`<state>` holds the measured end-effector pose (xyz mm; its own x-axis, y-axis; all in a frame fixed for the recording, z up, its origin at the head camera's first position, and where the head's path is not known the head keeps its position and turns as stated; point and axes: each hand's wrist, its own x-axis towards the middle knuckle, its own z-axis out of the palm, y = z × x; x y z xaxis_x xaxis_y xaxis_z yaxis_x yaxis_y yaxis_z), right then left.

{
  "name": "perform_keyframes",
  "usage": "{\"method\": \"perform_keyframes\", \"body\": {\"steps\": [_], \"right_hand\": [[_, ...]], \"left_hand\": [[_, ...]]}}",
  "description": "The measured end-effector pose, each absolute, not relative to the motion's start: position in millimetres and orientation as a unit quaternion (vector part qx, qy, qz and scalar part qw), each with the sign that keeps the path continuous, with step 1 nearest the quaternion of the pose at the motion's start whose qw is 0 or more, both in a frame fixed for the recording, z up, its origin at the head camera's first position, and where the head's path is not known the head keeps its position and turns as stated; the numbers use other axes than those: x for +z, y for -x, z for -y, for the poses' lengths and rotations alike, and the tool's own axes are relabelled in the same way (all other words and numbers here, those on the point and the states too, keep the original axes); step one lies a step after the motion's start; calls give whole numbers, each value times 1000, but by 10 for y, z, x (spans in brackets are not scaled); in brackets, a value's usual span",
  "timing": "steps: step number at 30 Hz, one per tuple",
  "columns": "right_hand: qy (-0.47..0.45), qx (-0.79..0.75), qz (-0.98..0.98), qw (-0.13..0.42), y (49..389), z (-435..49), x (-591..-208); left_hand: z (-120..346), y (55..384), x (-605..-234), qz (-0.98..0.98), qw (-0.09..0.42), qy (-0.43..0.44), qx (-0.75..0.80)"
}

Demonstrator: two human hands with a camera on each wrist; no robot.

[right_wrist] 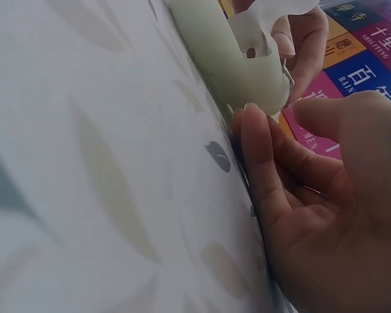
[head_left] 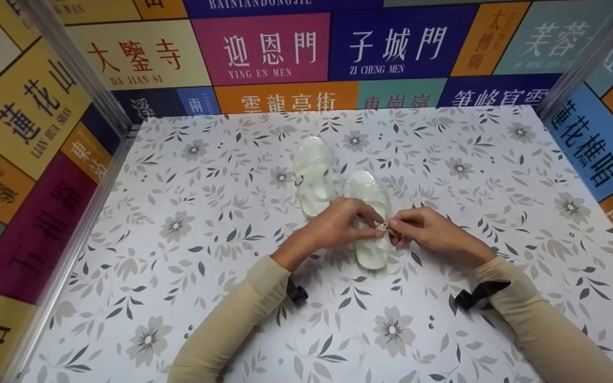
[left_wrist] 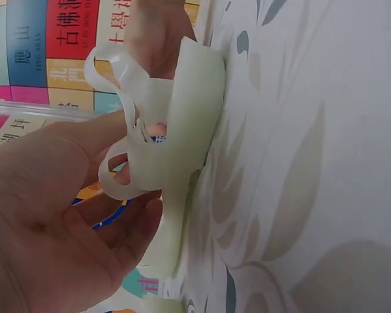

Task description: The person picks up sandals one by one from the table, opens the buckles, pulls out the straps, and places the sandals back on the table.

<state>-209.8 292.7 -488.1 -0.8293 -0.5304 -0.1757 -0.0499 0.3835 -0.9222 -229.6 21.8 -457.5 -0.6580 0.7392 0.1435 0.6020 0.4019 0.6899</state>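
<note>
Counter: a flat, white, flower-patterned counter (head_left: pixel 125 255) is spreading out before the person and carrying both sandals.
Far sandal: a pale green, translucent plastic, strapped sandal (head_left: pixel 312 154) is lying farther back, left of centre.
Near sandal: a matching pale green, plastic, strapped sandal (head_left: pixel 365 186) is lying just beside it, to the right and closer to the person.
Buckle: a small, silvery metal buckle (head_left: pixel 383 227) is sitting on the near sandal's right side, between both grips.
Left grip: the bare left grip (head_left: pixel 346 223) is lying across the near sandal from its left.
Right grip: the bare right grip (head_left: pixel 426 229) is meeting that sandal's right edge.
Walls: multicoloured, rectangular, lettered panels (head_left: pixel 269 48) are standing behind, left and right of the counter.
</note>
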Motion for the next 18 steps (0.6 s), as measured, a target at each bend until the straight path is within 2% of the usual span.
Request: {"method": "perform_keyframes", "body": {"steps": [6,13,18], "right_hand": [[192,-545,-777,249,2109,-2957,-4887],[222,-586,-727,280,2129,-3031,-4893],[231,-590,-721,279,2134,-3031,-4934]], "left_hand": [[-202,2306,-4606,-824,97,-409,379],[-200,2316,-4626,-813,79,-433,382],[-209,2312,-4648,-806,83,-428,401]]}}
